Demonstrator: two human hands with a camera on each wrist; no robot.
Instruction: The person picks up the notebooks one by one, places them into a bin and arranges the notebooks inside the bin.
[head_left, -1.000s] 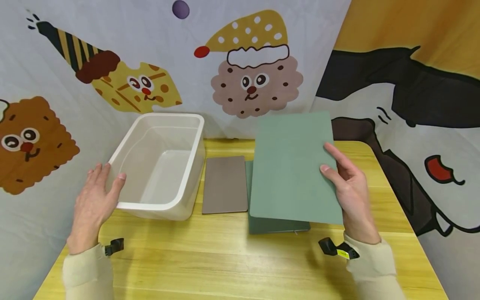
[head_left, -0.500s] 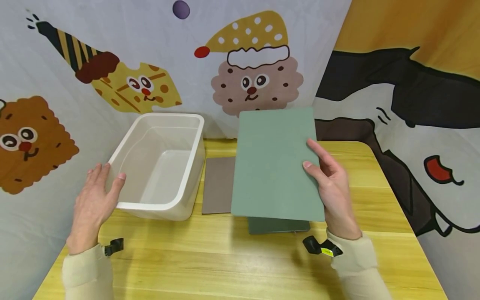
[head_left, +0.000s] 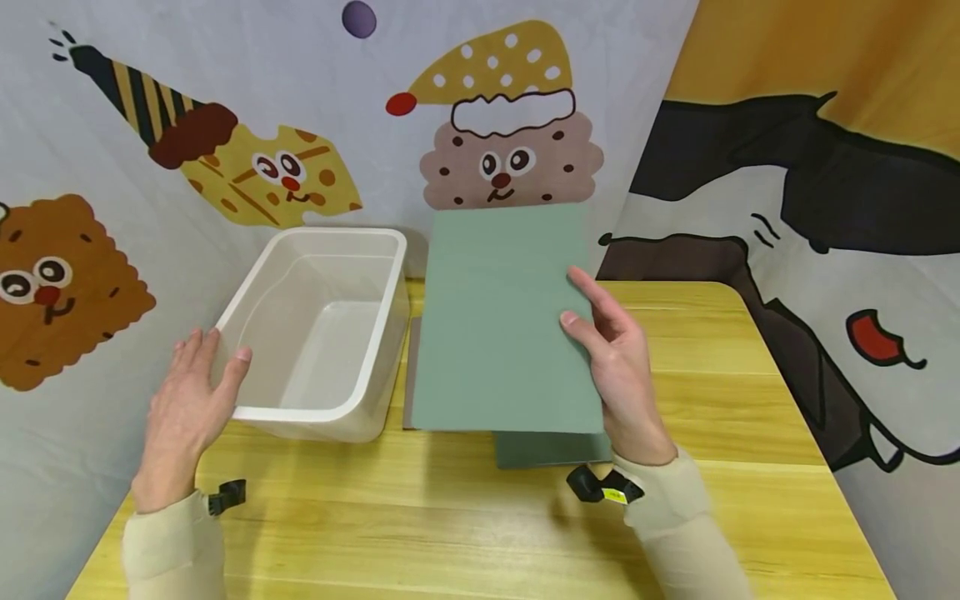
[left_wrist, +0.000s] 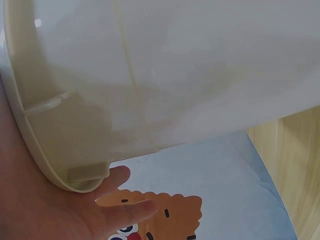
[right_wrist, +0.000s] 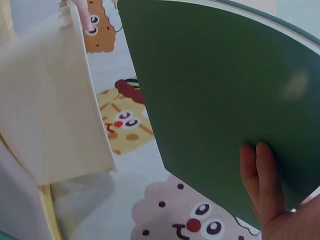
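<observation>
A pale green notebook [head_left: 502,325] is in my right hand [head_left: 622,375], which pinches its right edge, thumb on the upper face and fingers beneath. In the right wrist view its dark green underside [right_wrist: 210,95] shows, with white page edges along the top. It is raised above a second green notebook [head_left: 551,451] and a grey-brown notebook [head_left: 412,379], covering most of both. My left hand [head_left: 187,408] rests on the near left corner of a white plastic bin [head_left: 300,413], fingers straight along the outside and thumb over the rim.
The wooden table [head_left: 420,533] carries the bin and notebooks. Behind it hangs a light cloth [head_left: 300,75] printed with cartoon biscuits and cheese, close to the bin's far side. The bin's inner floor [head_left: 330,358] is bare.
My right hand has carried the green notebook leftward toward the bin, so it now hides most of the grey-brown notebook. My left hand has stayed on the bin.
</observation>
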